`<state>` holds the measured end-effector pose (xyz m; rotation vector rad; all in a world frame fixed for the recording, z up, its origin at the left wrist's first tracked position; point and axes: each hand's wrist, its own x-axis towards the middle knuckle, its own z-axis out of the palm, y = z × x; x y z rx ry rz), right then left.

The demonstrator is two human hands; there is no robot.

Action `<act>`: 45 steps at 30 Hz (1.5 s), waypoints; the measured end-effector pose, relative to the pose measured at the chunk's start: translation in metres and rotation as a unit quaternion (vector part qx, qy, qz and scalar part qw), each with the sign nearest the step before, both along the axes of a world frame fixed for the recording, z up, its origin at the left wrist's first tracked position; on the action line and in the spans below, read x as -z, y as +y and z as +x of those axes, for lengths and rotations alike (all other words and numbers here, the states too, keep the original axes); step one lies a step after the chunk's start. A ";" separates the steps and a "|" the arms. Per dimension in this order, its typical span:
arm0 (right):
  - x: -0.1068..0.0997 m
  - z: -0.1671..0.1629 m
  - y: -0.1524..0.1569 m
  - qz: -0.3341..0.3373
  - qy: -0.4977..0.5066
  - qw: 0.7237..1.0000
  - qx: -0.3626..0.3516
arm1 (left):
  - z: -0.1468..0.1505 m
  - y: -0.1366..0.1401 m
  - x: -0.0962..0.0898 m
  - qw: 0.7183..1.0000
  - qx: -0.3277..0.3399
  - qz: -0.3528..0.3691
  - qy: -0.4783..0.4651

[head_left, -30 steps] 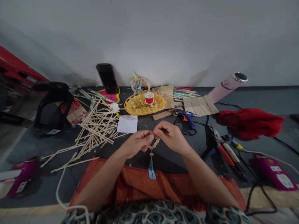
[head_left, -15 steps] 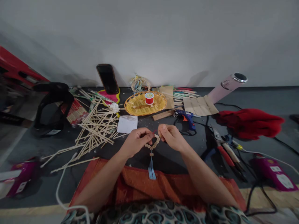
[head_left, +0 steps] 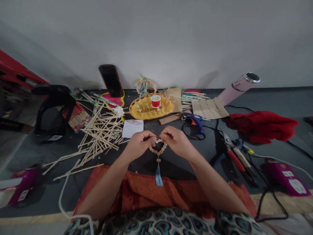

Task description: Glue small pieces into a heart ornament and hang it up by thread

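Between my hands hangs a beaded bracelet [head_left: 158, 152] of light wooden-looking beads, with a larger bead and a blue tassel [head_left: 158, 176] below it. My left hand [head_left: 142, 143] pinches the upper left end of the loop. On the other side, my right hand [head_left: 175, 140] has its thumb and forefinger pressed together at the upper right end. A short bit of reddish thread seems to run between the fingertips, mostly hidden. The tassel's lower end reaches over the orange cloth [head_left: 141, 191] at the table's near edge.
Ahead stands a wicker basket [head_left: 137, 112] holding a red thread spool [head_left: 156, 101]. Many thin sticks [head_left: 97, 137] are heaped at left. A blue glue gun [head_left: 197, 122], pliers [head_left: 234, 156] and a red cloth [head_left: 264, 125] lie at right. A pink flask [head_left: 234, 89] leans behind.
My right hand has come left and its fingers now meet the loop's upper right end. The bracelet's top has spread wider, and both hands are closer together.
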<state>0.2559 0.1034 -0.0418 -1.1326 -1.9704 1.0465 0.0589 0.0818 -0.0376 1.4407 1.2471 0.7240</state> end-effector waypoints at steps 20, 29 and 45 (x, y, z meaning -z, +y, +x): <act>0.004 0.031 0.023 -0.148 0.237 0.957 0.076 | -0.024 0.016 0.019 0.993 -0.018 -0.111 -0.046; 0.006 0.010 0.014 -0.182 0.311 0.930 0.071 | -0.016 0.014 0.019 0.999 -0.015 -0.040 -0.022; 0.002 0.005 0.003 -0.010 -0.033 0.999 -0.008 | -0.007 0.006 0.011 0.991 0.003 0.098 0.089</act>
